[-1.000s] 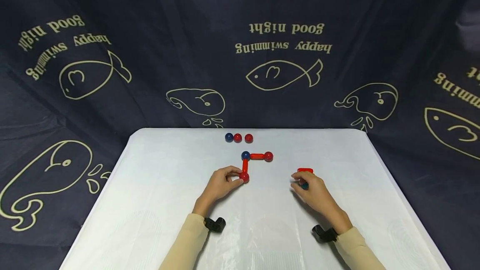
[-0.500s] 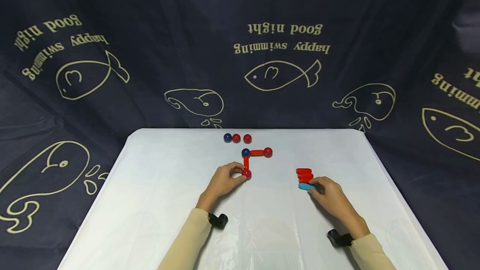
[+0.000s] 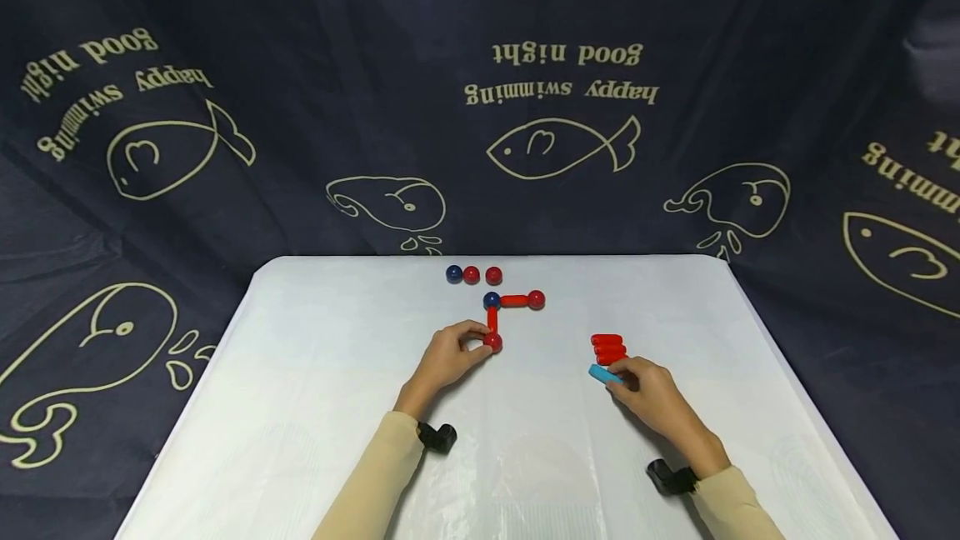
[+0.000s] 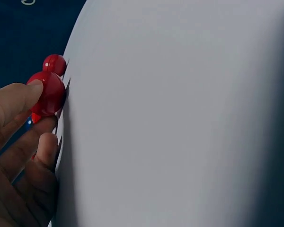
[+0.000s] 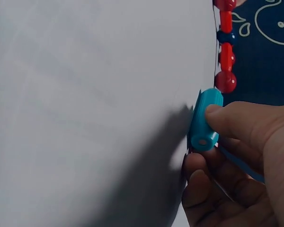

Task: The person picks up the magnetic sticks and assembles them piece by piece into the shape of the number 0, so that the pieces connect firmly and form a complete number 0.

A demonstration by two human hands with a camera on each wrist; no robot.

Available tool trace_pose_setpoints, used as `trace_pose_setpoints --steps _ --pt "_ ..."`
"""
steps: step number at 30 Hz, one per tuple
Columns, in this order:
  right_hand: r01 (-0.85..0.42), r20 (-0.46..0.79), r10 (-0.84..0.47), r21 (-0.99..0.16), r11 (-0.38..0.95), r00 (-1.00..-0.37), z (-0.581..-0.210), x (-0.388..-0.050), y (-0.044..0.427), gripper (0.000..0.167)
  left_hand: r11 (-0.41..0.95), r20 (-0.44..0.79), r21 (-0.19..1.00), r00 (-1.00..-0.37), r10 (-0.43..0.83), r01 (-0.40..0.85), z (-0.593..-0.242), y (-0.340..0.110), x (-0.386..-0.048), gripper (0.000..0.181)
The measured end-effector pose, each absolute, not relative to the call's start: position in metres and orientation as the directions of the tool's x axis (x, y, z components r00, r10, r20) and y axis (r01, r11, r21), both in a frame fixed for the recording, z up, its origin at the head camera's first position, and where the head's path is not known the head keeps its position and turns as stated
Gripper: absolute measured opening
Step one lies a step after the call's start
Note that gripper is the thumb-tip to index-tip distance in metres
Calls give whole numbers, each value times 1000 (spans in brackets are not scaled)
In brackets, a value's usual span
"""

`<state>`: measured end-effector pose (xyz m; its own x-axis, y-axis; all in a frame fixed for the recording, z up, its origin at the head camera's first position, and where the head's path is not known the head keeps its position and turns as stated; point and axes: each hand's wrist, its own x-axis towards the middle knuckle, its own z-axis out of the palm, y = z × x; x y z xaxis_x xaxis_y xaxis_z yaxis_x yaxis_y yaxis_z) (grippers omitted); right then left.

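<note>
My left hand (image 3: 447, 357) pinches a red ball (image 4: 49, 94) between thumb and fingers. That ball ends an L-shaped chain: a red rod (image 3: 492, 320) runs up to a blue ball (image 3: 491, 300), and a second red rod (image 3: 514, 301) leads right to another red ball (image 3: 536, 300). On the right, my right hand (image 3: 654, 394) pinches a light blue rod (image 5: 206, 120) by its near end, tilted in the head view. Several red rods (image 3: 608, 350) lie stacked side by side just beyond it.
At the back of the white table (image 3: 337, 307) sit a loose blue ball (image 3: 453, 274) and two red balls, one of them a red ball (image 3: 493, 275) standing slightly apart. A dark printed cloth (image 3: 570, 215) hangs behind the table's far edge.
My right hand has drawn back from over the rods and taken hold of the light blue one, now angled and shifted slightly left. The left hand has pushed the L-shaped chain a little farther away.
</note>
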<state>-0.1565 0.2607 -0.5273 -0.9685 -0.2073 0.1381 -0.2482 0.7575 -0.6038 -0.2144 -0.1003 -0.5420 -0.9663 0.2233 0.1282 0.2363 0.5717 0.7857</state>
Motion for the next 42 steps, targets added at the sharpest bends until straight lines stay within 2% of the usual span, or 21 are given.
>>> trace_pose_setpoints --steps 8,17,42 --pt "-259 165 -199 -618 742 -966 -531 -156 255 15 579 90 796 -980 178 178 -542 -98 -213 25" --pt "-290 215 -196 -644 708 -957 -535 -153 243 15 564 89 807 -979 182 178 -546 -99 -213 26" --pt "-341 257 -225 -730 592 -940 -540 -159 190 14 492 67 858 -982 178 148 -547 -101 -211 27"
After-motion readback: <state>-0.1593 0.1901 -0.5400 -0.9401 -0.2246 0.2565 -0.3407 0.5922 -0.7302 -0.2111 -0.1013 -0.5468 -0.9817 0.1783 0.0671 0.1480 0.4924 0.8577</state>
